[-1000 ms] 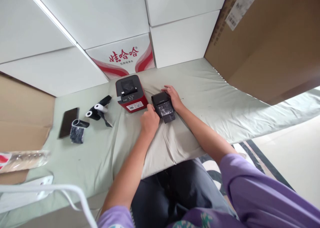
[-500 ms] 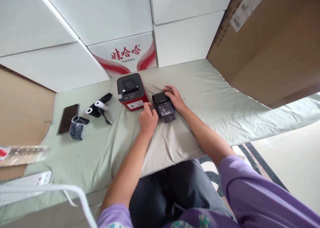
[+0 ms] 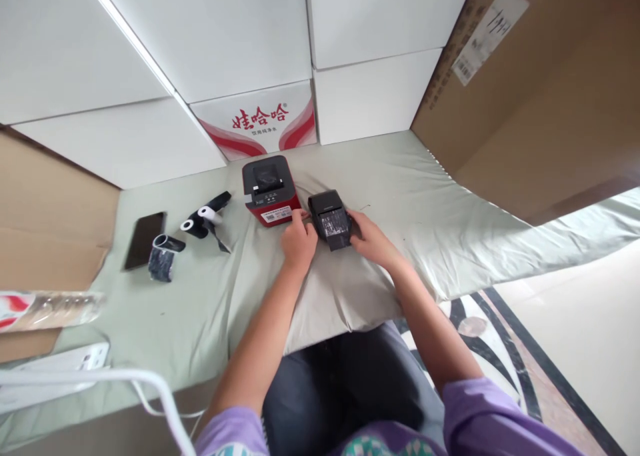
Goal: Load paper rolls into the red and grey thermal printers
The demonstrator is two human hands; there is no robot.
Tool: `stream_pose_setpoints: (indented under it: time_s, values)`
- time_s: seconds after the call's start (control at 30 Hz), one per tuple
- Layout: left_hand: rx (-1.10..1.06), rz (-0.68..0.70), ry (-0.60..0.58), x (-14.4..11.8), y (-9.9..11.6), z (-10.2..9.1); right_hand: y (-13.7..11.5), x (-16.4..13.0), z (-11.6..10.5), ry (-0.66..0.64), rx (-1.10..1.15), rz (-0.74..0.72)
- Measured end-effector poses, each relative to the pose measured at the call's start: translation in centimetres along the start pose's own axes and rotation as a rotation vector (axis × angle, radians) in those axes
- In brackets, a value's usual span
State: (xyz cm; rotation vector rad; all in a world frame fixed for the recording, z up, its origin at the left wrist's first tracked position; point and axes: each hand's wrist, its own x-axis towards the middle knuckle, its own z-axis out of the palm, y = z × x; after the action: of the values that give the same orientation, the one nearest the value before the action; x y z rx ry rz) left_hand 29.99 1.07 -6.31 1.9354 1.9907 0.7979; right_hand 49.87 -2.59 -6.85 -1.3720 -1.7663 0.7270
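Observation:
A small black portable printer (image 3: 328, 204) lies on the cloth-covered surface, and a black strip (image 3: 336, 226) with pale marks covers its lower part and sticks out toward me. My left hand (image 3: 299, 243) is closed against the printer's left side, fingers curled. On the opposite side my right hand (image 3: 373, 238) grips the lower right edge, with the thumb near the strip's end. Just beyond my left hand stands a larger red-and-black receipt printer (image 3: 271, 191), which has a white label on its front. My left fingertips are close to its corner.
To the left lie several small paper rolls (image 3: 170, 244), some black, and a dark phone (image 3: 145, 241). White boxes (image 3: 380, 96) line the back. A large brown carton (image 3: 540, 109) stands at right. A white cable (image 3: 125, 376) crosses the lower left.
My right hand has slid from the portable printer's upper right corner down to its lower right edge. My left hand has stayed by the left side. The view has shifted slightly.

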Motion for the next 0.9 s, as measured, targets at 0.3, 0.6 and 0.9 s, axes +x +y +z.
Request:
stream_pose_setpoints:
  time_s: [0.3,0.6,0.9]
  values:
    - [-0.294,0.297,0.085,0.9,-1.3,0.2,1.6,0.3,1.1,0.123,0.056,-0.105]
    - [-0.568,0.219,-0.148,1.8,-2.2,2.0,-0.7,2.9,-0.9,0.119,-0.145,-0.105]
    - [-0.645,0.166,-0.097,1.9,-2.2,2.2,-1.3,12.6,-3.7,-0.158,-0.412,-0.095]
